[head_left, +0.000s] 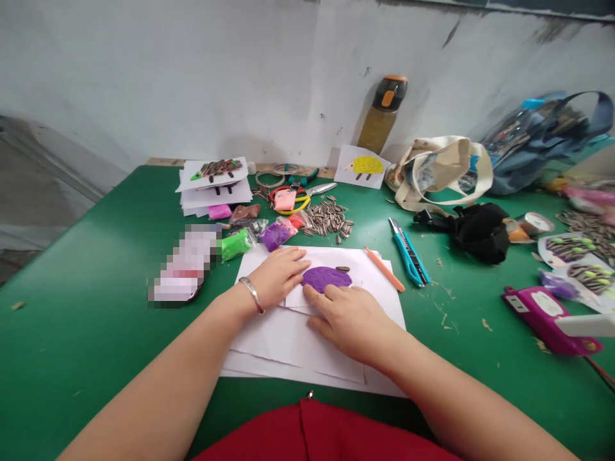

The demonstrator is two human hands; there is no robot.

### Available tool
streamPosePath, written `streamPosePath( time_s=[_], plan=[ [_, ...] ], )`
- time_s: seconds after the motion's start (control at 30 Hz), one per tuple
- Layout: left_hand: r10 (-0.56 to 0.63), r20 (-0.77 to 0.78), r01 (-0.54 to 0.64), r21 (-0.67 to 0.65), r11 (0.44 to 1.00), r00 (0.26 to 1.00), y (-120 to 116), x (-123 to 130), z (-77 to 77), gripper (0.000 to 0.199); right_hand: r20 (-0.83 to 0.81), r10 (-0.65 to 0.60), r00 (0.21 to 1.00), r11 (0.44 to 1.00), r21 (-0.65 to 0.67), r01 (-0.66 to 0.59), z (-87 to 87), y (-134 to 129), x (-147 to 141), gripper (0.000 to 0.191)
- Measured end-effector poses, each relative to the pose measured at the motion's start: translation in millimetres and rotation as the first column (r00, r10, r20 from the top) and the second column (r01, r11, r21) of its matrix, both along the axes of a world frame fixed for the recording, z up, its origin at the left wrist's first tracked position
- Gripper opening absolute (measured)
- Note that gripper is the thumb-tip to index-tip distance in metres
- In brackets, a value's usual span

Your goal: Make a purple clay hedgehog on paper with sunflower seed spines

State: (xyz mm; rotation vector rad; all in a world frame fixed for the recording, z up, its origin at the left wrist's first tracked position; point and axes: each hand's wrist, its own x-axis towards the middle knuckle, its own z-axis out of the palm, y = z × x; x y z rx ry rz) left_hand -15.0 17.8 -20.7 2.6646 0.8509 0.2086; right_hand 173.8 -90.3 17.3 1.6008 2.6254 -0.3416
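A flat oval of purple clay (327, 279) lies on a small white card in front of me, on top of larger white sheets (269, 333). One sunflower seed (343, 269) sits at the clay's upper right edge. My left hand (280, 276) rests flat on the paper at the left of the oval, fingers stretched out and holding nothing. With its index finger, my right hand (353, 320) touches the lower left edge of the clay; the thumb is apart from it and nothing shows in this hand. An orange stick-like tool (385, 269) lies at the sheets' right edge.
Behind the paper are loose sunflower seeds (329, 218), scissors (321, 189) and bagged clay such as a green pack (235, 244). A teal utility knife (409, 253) lies to the right. A bottle (383, 114) stands by the wall; a magenta device (550, 320) sits far right.
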Motion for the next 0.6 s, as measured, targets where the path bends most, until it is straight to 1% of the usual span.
streamPosePath(
  time_s=[0.13, 0.27, 0.6],
  plan=[
    [0.000, 0.001, 0.000, 0.002, 1.000, 1.000, 0, 0, -0.1, 0.035, -0.005, 0.021, 1.000, 1.000, -0.017, -0.021, 2.6, -3, 5, 0.050],
    [-0.006, 0.001, 0.006, 0.000, 1.000, 1.000, 0, 0, -0.1, 0.035, 0.020, -0.001, 1.000, 1.000, -0.020, 0.001, 2.8, -6, 7, 0.048],
    [-0.010, 0.002, 0.010, -0.001, 1.000, 1.000, -1, 0, 1.1, 0.035, 0.020, 0.008, 1.000, 0.999, -0.049, -0.007, 3.2, -4, 12, 0.048]
  ],
)
